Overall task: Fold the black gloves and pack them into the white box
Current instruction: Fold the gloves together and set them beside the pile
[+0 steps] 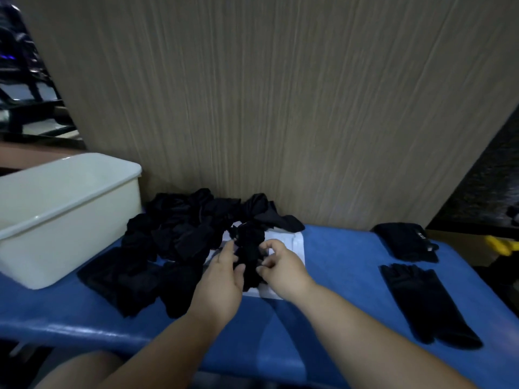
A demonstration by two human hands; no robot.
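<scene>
A crumpled black glove [248, 248] sits over a white sheet [292, 244] at the middle of the blue table. My left hand [222, 279] grips its left side and my right hand [280, 265] pinches its right side with curled fingers. A loose pile of black gloves [174, 237] spreads to the left, reaching the wooden panel. The white box [64, 217] stands at the far left, open at the top; its inside is hidden from here.
A flat black glove [421, 301] lies at the right of the blue table [337, 276], with a folded black glove [404, 242] behind it. A wooden panel [266, 108] rises right behind the table. The table's front edge runs below my forearms.
</scene>
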